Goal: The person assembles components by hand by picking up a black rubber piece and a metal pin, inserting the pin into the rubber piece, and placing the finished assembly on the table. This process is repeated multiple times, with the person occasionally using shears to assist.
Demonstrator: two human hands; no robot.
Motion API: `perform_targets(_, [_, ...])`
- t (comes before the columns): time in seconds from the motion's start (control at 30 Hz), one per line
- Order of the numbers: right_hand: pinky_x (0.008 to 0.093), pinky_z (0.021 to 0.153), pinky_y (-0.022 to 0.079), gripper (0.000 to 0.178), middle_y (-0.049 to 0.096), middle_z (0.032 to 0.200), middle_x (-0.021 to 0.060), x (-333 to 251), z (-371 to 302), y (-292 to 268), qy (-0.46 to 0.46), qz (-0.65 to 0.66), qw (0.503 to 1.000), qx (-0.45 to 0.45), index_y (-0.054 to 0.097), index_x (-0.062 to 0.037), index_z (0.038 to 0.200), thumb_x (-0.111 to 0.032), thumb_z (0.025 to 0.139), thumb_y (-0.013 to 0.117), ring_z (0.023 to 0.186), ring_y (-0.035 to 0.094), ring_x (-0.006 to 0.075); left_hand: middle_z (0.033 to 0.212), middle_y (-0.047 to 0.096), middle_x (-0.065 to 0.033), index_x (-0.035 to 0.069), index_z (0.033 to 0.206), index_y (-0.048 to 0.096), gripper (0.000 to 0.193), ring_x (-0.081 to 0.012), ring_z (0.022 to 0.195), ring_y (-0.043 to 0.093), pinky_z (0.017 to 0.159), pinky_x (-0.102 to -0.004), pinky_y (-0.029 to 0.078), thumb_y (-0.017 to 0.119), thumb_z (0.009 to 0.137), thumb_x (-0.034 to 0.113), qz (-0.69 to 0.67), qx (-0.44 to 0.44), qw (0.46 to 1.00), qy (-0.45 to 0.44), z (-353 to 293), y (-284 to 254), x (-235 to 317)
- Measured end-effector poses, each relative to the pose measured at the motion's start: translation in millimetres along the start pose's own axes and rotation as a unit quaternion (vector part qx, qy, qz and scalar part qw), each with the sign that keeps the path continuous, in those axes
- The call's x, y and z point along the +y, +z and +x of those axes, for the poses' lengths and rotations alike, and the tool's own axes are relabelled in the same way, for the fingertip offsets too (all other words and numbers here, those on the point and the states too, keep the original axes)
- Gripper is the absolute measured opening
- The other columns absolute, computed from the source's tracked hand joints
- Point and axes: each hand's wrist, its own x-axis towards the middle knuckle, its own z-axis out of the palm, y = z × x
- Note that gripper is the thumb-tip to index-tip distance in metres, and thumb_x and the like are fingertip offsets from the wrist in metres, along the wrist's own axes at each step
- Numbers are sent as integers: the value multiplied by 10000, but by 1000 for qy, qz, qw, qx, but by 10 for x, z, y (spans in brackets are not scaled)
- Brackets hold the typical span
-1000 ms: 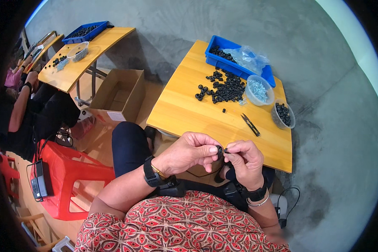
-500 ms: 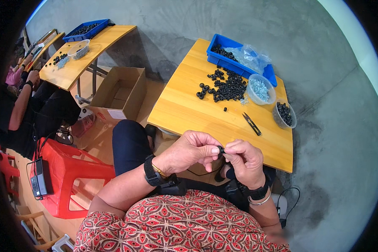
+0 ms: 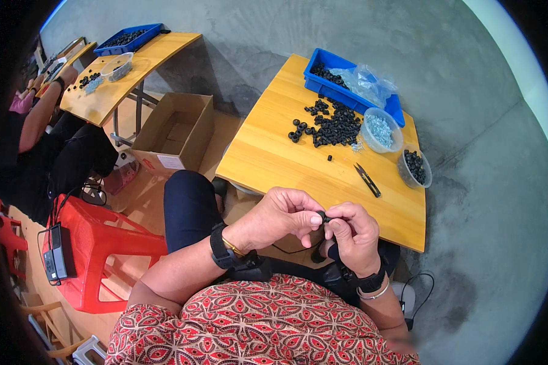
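My left hand (image 3: 277, 220) pinches a small black round part (image 3: 323, 216) between thumb and forefinger, over my lap near the table's front edge. From the other side my right hand (image 3: 354, 234) meets it, thumb and fingers pressed together at the part; fingertips hide anything small between them. On the wooden table (image 3: 268, 146) ahead lies a pile of similar black parts (image 3: 338, 126). To its right stand a clear tub of small silvery pieces (image 3: 379, 131) and a clear tub of black parts (image 3: 414, 167). Black thread snips (image 3: 368, 180) lie nearer me.
A blue tray (image 3: 353, 91) with black parts and a plastic bag is at the table's back. To the left are an open cardboard box (image 3: 175, 131), a red stool (image 3: 103, 249) and a co-worker's arm (image 3: 42, 115) by another table (image 3: 146, 64). A grey wall borders the right.
My hands stay together, with only a slight shift of fingers around the black part. The co-worker's arm at the left has moved up toward their table.
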Motion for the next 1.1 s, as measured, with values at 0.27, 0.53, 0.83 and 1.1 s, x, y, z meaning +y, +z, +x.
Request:
perform_targets(0.27, [184,478,388,136,500,675,3,63,-41,-32,89,124,988,-11,453,-17,893,-86,849,562,539,472,49,786,629,-72,-2,938,592,150,-129,597,624,556,-234,539,593,818,88,8,-6,1000,2,3,14,-6])
perform_targets(0.53, [190,451,401,118,531,684,39,31,-12,-48,123,201,972,-17,455,-22,880,-56,843,561,517,498,72,807,633,-87,-11,943,591,154,-130,599,624,565,-238,543,583,824,86,5,-12,1000,16,15,3,-14])
perform_targets(0.83, [182,447,387,106,526,666,27,-8,15,-49,131,168,977,-17,465,-23,846,-45,836,568,502,474,54,817,632,-95,-20,941,589,148,-134,613,622,570,-241,543,580,823,68,18,-4,1000,12,32,-32,-54])
perform_targets(1.1, [177,454,364,114,503,635,1,-23,-5,-30,83,98,991,-22,471,-26,808,-33,817,585,514,449,34,818,630,-93,-25,945,585,150,-129,609,617,576,-233,537,572,830,71,61,-10,997,35,21,-13,-37])
